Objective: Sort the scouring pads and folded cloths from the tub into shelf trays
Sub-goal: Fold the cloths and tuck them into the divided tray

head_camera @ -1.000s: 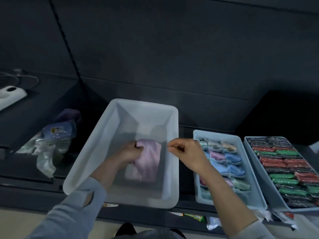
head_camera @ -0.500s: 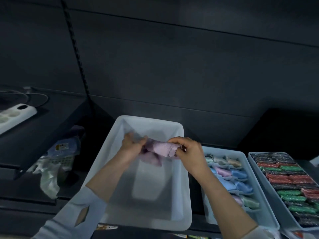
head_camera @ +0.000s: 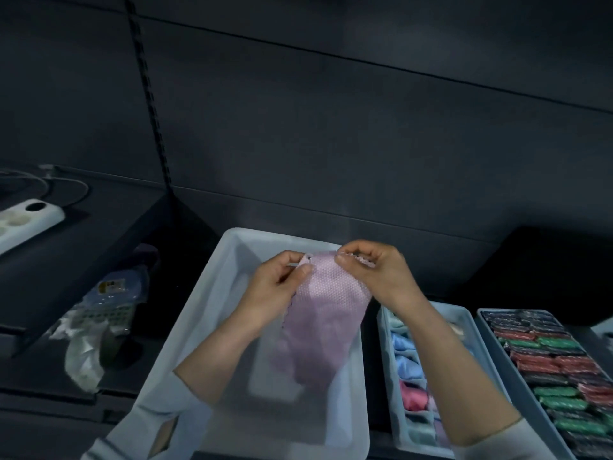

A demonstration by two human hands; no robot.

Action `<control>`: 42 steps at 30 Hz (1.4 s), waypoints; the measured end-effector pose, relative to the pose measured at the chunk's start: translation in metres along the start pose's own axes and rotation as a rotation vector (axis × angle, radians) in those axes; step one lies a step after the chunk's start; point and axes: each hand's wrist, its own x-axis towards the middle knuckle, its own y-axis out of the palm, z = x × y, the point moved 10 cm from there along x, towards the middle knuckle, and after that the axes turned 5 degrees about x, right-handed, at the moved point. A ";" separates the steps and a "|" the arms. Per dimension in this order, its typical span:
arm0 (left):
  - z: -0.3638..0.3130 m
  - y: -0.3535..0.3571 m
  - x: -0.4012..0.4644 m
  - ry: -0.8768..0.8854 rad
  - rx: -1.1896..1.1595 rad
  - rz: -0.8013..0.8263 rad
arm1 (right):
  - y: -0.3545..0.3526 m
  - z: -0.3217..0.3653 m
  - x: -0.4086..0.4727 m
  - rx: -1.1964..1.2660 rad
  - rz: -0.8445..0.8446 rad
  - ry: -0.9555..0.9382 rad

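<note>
- Two hands, left (head_camera: 275, 287) and right (head_camera: 374, 273), each pinch a top corner of a pink cloth (head_camera: 318, 320), which hangs spread above the tub (head_camera: 212, 313).
- Nothing else shows in the tub.
- One tray (head_camera: 386, 366) just right of the tub holds folded blue, pink and pale cloths (head_camera: 406, 366); the right forearm covers much of it.
- Another tray (head_camera: 497, 360) further right holds rows of red, green and dark pads (head_camera: 557, 363).
- Left of the tub lie plastic bags (head_camera: 83, 343); a power strip (head_camera: 26, 220) sits on a higher shelf.
- Both trays are cut off by the frame.
</note>
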 end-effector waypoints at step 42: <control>-0.073 -0.004 -0.002 0.118 0.084 -0.007 | -0.017 0.051 -0.016 -0.037 -0.006 -0.164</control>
